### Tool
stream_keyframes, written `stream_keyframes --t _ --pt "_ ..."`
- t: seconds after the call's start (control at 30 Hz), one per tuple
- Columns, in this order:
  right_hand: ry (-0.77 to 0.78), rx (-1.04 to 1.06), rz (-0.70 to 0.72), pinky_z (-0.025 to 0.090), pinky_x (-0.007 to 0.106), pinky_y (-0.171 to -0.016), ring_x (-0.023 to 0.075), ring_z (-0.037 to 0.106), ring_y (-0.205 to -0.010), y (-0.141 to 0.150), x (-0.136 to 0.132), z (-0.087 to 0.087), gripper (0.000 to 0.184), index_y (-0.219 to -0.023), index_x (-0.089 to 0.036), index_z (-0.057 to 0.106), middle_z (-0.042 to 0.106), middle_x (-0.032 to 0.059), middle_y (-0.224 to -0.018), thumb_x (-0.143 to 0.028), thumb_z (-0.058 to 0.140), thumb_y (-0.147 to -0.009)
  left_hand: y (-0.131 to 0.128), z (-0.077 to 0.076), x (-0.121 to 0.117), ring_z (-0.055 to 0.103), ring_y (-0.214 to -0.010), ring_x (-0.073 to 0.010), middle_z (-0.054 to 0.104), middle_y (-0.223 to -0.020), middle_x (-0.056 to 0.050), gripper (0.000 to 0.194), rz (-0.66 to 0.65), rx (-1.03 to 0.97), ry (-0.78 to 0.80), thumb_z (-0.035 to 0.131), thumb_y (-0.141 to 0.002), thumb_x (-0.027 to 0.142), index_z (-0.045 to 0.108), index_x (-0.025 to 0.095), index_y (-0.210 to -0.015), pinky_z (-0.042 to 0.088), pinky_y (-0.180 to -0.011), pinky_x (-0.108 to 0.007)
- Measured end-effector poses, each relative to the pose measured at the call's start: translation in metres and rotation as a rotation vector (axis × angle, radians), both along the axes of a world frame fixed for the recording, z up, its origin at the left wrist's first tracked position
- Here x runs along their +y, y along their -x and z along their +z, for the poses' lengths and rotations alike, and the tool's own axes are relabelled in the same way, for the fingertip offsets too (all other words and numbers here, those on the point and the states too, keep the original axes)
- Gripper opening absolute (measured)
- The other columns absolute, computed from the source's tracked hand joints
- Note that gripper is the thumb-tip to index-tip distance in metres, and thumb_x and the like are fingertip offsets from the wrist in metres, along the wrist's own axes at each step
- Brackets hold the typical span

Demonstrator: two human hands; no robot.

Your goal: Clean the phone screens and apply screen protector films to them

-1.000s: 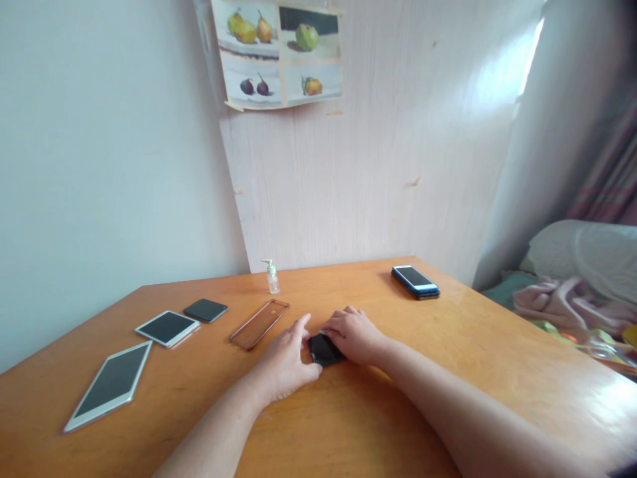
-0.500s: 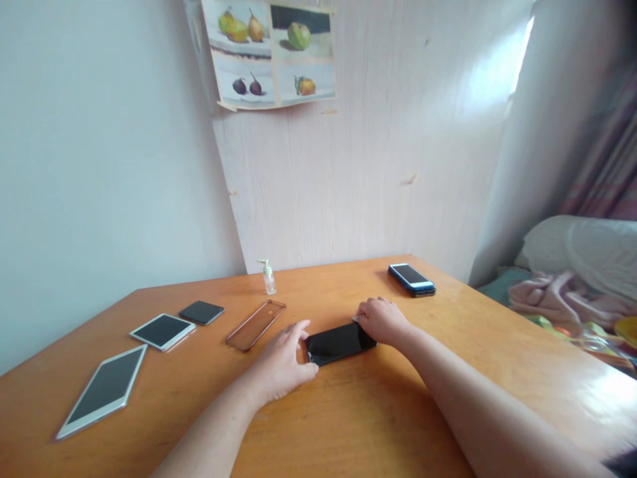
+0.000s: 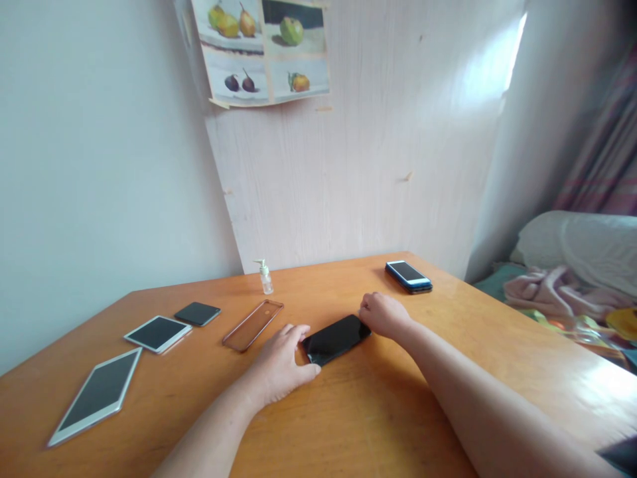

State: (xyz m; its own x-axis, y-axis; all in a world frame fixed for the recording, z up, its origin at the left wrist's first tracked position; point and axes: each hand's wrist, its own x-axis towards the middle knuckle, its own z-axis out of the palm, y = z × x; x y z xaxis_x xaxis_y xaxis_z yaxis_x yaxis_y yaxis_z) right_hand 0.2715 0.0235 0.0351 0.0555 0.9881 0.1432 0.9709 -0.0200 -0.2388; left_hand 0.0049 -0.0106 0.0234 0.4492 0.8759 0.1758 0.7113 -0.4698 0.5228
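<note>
A black smartphone [image 3: 337,338] lies screen up on the wooden table, tilted so its right end points away from me. My left hand [image 3: 283,365] spans its left end, thumb at the near edge and fingers at the far edge, holding it. My right hand [image 3: 383,315] is closed at the phone's far right corner, knuckles up. Its curled fingers hide whatever is in them. Left of the phone lies a clear phone case [image 3: 253,326] with a pinkish rim. Behind that stands a small clear pump bottle [image 3: 266,279].
On the left of the table [image 3: 348,425] lie a large white tablet [image 3: 97,396], a smaller white tablet [image 3: 158,333] and a dark flat device [image 3: 198,314]. Stacked phones [image 3: 408,275] sit at the back right. Beyond the right edge is bedding [image 3: 577,242].
My right hand has shifted slightly up, baring more of the phone's right end. A whitish bit at its fingertips no longer shows. The phone is turned a little; the view has shifted slightly.
</note>
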Motion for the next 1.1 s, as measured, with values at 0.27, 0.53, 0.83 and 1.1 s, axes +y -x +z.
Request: stream_keyframes --t 0.27,0.53,0.83,1.1 --pt "0.004 0.199 0.139 0.034 0.023 -0.061 0.0143 0.058 -0.073 0.012 0.003 -0.012 0.016 -0.082 -0.018 0.067 0.068 0.0031 -0.080 -0.026 0.053 -0.083 -0.001 -0.003 -0.001 0.055 -0.113 -0.0260 0.058 -0.116 -0.007 0.062 0.002 0.060 -0.034 0.073 -0.068 0.047 0.056 0.024 -0.123 0.044 -0.093 -0.033" --pt "-0.107 0.176 0.138 0.038 0.022 -0.072 0.0143 0.057 -0.083 0.012 0.002 -0.012 0.016 -0.086 -0.017 0.066 0.063 0.0067 -0.093 -0.018 0.051 -0.084 -0.003 -0.001 -0.002 0.057 -0.108 -0.0264 0.059 -0.112 -0.006 0.057 0.012 0.107 -0.055 0.071 -0.069 0.053 0.059 0.026 -0.118 0.045 -0.090 -0.034" --pt "-0.072 0.044 0.543 0.039 0.024 -0.082 0.0168 0.057 -0.093 0.063 -0.036 -0.004 0.025 -0.091 -0.018 0.071 0.062 0.0073 -0.095 -0.023 0.046 -0.091 -0.005 0.002 -0.005 0.060 -0.099 -0.0260 0.059 -0.105 -0.005 0.049 0.034 0.161 -0.062 0.071 -0.069 0.053 0.062 0.027 -0.110 0.046 -0.083 -0.032" --pt "-0.034 -0.061 0.151 0.039 0.027 -0.074 0.0192 0.060 -0.088 0.036 -0.009 -0.004 0.034 -0.098 -0.021 0.072 0.062 0.0096 -0.098 -0.029 0.038 -0.096 -0.006 0.004 -0.006 0.055 -0.114 -0.0286 0.059 -0.118 -0.008 0.062 0.044 0.141 -0.042 0.070 -0.069 0.053 0.055 0.026 -0.122 0.043 -0.093 -0.034"
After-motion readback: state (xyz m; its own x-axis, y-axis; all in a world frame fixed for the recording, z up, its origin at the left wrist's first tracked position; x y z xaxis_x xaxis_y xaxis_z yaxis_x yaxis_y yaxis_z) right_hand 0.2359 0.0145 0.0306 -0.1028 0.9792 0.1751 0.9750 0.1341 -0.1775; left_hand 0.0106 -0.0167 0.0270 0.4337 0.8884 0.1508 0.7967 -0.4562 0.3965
